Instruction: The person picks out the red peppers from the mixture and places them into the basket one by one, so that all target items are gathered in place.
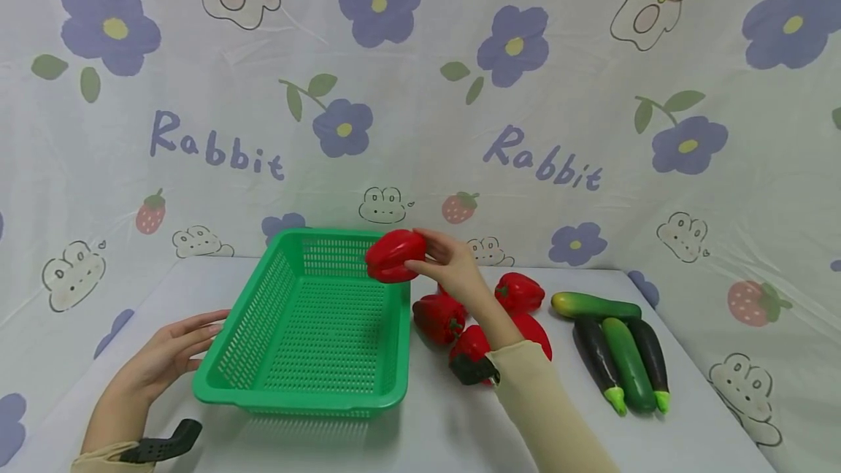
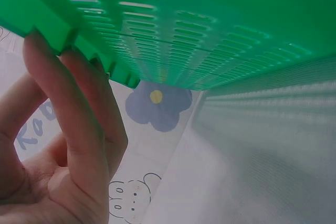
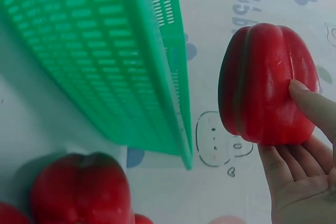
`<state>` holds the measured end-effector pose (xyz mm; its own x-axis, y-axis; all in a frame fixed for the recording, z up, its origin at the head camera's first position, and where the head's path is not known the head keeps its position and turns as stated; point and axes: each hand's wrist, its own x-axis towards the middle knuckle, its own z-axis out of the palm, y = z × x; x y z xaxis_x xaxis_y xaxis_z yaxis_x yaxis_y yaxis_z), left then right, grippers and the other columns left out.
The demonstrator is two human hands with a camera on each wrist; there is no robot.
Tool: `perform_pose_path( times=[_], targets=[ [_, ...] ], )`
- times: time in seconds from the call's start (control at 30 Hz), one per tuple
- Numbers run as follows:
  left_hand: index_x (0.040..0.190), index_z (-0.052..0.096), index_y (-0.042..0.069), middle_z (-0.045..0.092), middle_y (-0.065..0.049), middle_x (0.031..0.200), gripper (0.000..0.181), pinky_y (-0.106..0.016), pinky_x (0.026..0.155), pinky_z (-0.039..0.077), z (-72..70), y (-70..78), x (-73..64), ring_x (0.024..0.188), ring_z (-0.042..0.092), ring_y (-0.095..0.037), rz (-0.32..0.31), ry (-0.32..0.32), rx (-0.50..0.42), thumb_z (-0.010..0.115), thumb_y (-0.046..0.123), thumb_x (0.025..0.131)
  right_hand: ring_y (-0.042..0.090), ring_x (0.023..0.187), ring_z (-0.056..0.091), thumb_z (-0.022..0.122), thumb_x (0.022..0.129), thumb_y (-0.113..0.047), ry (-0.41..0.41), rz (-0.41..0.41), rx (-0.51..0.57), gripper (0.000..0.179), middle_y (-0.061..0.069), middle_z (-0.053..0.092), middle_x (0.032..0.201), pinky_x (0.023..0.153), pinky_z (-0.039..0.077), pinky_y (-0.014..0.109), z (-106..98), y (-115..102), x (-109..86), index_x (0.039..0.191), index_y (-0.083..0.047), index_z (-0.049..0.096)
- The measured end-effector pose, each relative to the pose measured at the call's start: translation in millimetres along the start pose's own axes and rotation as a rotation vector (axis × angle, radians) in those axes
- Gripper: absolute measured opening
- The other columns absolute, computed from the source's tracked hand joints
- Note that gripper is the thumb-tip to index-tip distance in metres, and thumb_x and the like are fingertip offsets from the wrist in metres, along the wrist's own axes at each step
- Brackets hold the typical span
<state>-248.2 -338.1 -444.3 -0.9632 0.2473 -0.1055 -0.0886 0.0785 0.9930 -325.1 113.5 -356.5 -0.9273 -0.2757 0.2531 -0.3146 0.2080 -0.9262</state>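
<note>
My right hand [image 1: 453, 263] holds a glossy red bell pepper [image 1: 396, 256] above the far right rim of a green plastic basket [image 1: 220, 394]. The right wrist view shows this pepper [image 3: 265, 85] pinched between the thumb on one side and the fingers beneath. Inside the basket only its slotted floor shows. My left hand [image 1: 164, 356] is at the basket's left side; in the left wrist view its fingertips [image 2: 38, 43] touch the underside of the rim, fingers loosely bent. More red bell peppers [image 1: 436, 318] lie right of the basket, partly hidden by my right forearm.
On the right of the white table [image 1: 434, 444] lie two dark eggplants [image 1: 594, 356], a green cucumber-like vegetable [image 1: 627, 363] and another with a yellowish end [image 1: 594, 305]. A printed cloth [image 1: 420, 79] hangs behind the table.
</note>
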Motion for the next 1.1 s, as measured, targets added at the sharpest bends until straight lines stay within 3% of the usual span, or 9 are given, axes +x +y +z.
perform_pose_path(
  times=[0.53, 0.87, 1.1],
  targets=[
    [0.132, 0.059, 0.028, 0.063, 0.028, 0.117, 0.033, -0.032, 0.084, 0.055, -1.8, -3.1, 1.0, 0.106, 0.062, 0.005, 0.019, -0.018, -0.014, 0.047, 0.018, 0.103, 0.026, 0.132, 0.054, 0.073, 0.088, -0.013, -0.045, 0.018, 0.048, 0.06, 0.008, 0.057, 0.141, 0.1, 0.049, 0.041, 20, -11, 1.7, 0.143, -0.013, 0.05],
    [0.135, 0.057, 0.027, 0.062, 0.029, 0.116, 0.034, -0.032, 0.085, 0.054, -1.6, -2.3, 2.1, 0.106, 0.061, 0.007, 0.002, -0.01, 0.006, 0.048, 0.02, 0.103, 0.026, 0.131, 0.055, 0.075, 0.086, -0.016, -0.073, -0.001, 0.016, 0.059, 0.007, 0.058, 0.14, 0.099, 0.049, 0.041, 36, -13, 5.3, 0.141, -0.018, 0.052],
    [0.133, 0.058, 0.028, 0.063, 0.027, 0.116, 0.033, -0.032, 0.084, 0.055, -3.1, -2.1, 0.7, 0.106, 0.061, 0.007, 0.007, -0.023, -0.01, 0.047, 0.018, 0.103, 0.028, 0.132, 0.054, 0.073, 0.087, -0.013, -0.098, 0.003, 0.019, 0.059, 0.009, 0.057, 0.14, 0.1, 0.049, 0.042, 48, -20, 7.4, 0.142, -0.013, 0.051]
  ],
)
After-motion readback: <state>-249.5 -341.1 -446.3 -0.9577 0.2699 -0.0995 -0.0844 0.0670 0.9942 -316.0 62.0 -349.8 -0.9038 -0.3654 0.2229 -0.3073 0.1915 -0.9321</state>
